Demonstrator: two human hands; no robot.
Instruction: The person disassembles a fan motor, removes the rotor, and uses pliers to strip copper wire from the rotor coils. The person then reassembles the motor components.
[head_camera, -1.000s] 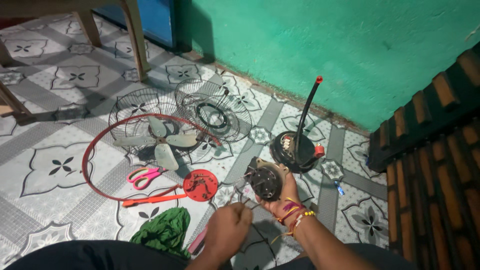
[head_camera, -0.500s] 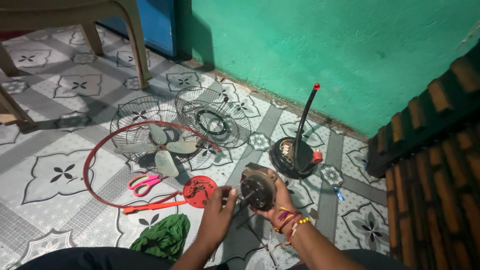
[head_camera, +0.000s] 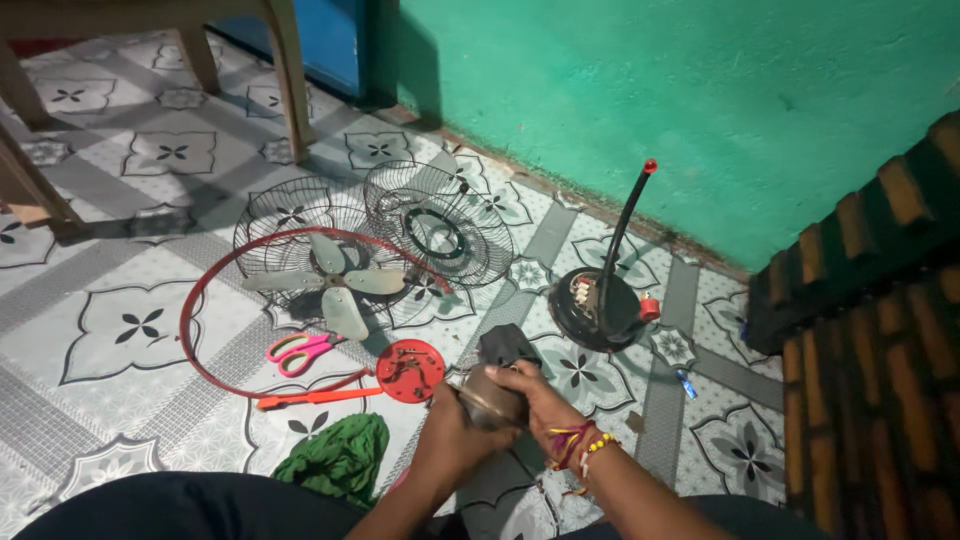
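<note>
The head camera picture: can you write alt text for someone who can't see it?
Both hands, left hand and right hand, grip a round fan motor above a patterned tile floor. Nearby lie wire fan guards, a fan blade, pink scissors and a black fan base.

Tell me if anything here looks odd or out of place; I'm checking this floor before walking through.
A fan lies in pieces on the tiled floor: two wire grilles, a loose blade, a red ring and the black base. Both hands grip the motor. Pink scissors lie open nearby.
</note>
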